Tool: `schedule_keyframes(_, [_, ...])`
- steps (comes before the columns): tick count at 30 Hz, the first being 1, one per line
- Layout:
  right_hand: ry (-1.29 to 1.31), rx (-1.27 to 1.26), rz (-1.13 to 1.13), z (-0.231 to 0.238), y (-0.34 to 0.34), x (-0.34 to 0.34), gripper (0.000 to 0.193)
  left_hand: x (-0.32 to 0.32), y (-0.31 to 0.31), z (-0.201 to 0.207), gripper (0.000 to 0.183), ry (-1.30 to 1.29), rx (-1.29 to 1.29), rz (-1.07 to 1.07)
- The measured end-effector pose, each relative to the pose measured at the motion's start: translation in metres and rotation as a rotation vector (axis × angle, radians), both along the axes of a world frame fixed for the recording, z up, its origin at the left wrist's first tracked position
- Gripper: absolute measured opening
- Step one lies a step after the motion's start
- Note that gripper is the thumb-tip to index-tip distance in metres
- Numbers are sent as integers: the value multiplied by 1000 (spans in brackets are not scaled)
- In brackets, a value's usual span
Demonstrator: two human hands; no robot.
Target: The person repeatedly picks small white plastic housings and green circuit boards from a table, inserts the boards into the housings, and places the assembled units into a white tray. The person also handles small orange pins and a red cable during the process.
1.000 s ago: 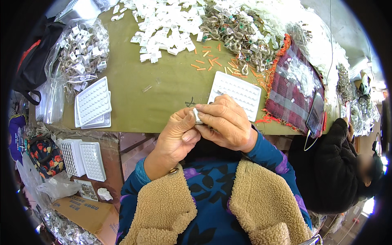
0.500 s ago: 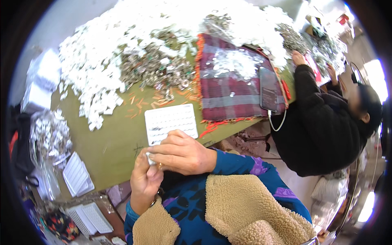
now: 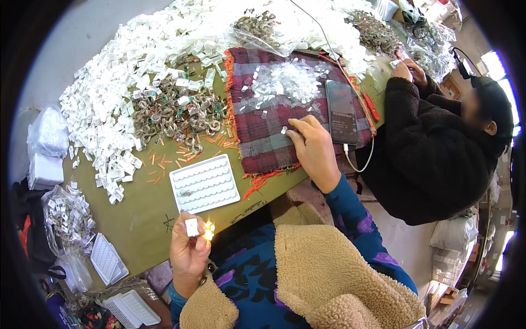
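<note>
My left hand point(image 3: 186, 255) is closed around a small white rectangular plastic case point(image 3: 192, 227), held near the front table edge. Beside the case, against my fingers, a cluster of tiny yellow lights point(image 3: 209, 230) glows. Over the plaid cloth point(image 3: 257, 148) reaches my right hand point(image 3: 316, 151), its fingertips slightly apart. A small clear tab point(image 3: 284, 130) lies just beyond those fingertips. Farther up the cloth is a loose heap of similar clear tabs point(image 3: 290, 82). Between my hands and the piles lies a white tray with scalloped rows point(image 3: 205, 183), a small coiled wire in one row.
White plastic cases point(image 3: 104, 109) are heaped across the back, with bundled wires point(image 3: 175, 107) before them. A phone point(image 3: 341, 112) on a charging cable and red-handled pliers point(image 3: 371, 107) lie right. Another person point(image 3: 433, 148) works there. Bagged parts point(image 3: 68, 214) and trays point(image 3: 107, 260) stand left.
My right hand has left my left hand and moved up and right to the cloth. The yellow lights now glow at my left hand. The view has shifted slightly.
</note>
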State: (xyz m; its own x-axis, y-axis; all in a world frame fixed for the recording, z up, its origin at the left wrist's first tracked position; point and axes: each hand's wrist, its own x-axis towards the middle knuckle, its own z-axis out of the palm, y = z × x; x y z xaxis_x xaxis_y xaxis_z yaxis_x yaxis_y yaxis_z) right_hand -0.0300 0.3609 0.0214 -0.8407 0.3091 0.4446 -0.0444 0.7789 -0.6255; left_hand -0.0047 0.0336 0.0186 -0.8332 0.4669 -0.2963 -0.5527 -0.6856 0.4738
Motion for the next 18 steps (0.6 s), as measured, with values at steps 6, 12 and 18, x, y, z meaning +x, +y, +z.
schedule_keyframes(6, [-132,21,42,-2,3,-6,13,4,-1,-9,26,-10,-38,-13])
schedule_keyframes(12, [-161,-470,136,16,-15,-3,8,3,-2,0,27,39,-76,-89])
schedule_keyframes(18, [-535,-1270,617,40,-92,24,16,7,17,21,25,275,-350,22])
